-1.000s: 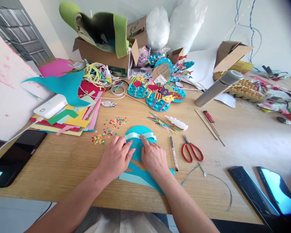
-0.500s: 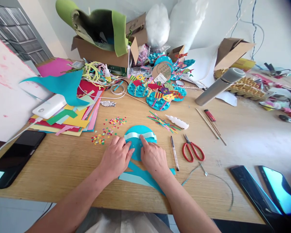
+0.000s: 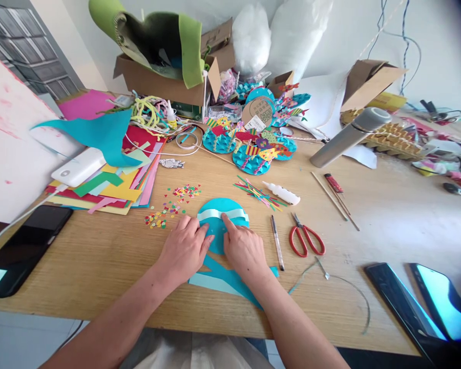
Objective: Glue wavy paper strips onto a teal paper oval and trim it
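A round blue paper disc (image 3: 223,204) lies on the desk between my hands. Across its upper part runs a pale blue paper strip (image 3: 236,213), bowed up in places. My left hand (image 3: 184,246) rests on the disc's left edge, thumb and forefinger apart on the paper near the strip's left end. With its forefinger stretched out, my right hand (image 3: 246,247) presses on the middle of the strip; its other fingers are curled under and partly hidden. Below both hands lie blue paper offcuts (image 3: 223,282), partly covered by my right wrist.
Confetti (image 3: 156,220) lies left of the disc. Thin paper strips (image 3: 258,193), a glue bottle (image 3: 282,193), a pen (image 3: 277,243) and red-handled scissors (image 3: 306,241) are to the right. Decorated blue discs (image 3: 253,159) stand behind, phones (image 3: 25,251) at the sides, a grey flask (image 3: 349,137) farther back.
The whole view has shifted very slightly. Both hands keep their places on the disc and strip, with no other visible movement.
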`<control>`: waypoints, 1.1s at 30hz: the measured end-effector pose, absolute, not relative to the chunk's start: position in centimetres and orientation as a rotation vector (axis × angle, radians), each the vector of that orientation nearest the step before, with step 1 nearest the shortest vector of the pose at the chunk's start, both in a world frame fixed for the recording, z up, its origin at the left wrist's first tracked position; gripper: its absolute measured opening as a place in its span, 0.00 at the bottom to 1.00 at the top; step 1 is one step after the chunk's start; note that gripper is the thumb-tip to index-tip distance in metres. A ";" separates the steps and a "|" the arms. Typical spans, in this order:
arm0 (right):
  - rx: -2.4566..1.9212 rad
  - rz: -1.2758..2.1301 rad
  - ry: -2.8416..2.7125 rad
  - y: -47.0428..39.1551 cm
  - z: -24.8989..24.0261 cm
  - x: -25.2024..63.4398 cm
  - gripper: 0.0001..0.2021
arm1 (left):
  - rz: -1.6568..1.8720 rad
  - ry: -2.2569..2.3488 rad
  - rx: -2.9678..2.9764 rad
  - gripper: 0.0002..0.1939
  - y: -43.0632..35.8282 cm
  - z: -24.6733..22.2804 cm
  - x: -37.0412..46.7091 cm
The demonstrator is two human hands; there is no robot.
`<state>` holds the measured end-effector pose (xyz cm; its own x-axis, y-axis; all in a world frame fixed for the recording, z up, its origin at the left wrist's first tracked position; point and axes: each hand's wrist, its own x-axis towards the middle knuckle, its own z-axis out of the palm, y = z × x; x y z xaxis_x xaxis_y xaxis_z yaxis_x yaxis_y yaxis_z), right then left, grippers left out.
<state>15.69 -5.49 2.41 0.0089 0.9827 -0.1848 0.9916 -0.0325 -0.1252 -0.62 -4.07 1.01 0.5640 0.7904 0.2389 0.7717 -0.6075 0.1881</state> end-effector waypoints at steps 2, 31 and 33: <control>2.190 -0.341 2.155 -5.4 2.4 15.7 0.25 | 0.448 1.364 2.727 0.20 -4.1 0.9 -0.6; 2.107 -0.312 2.093 -4.6 4.5 14.1 0.23 | 0.326 1.403 2.696 0.21 -4.1 1.2 -0.6; 2.147 -0.325 2.086 -4.4 4.7 14.4 0.22 | 0.339 1.405 2.713 0.21 -4.1 1.3 -0.6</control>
<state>14.40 -4.39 4.68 0.0209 0.9698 -0.2430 0.9978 -0.0356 -0.0562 -0.65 -4.13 1.30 0.5583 0.8133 0.1637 0.7985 -0.5804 0.1598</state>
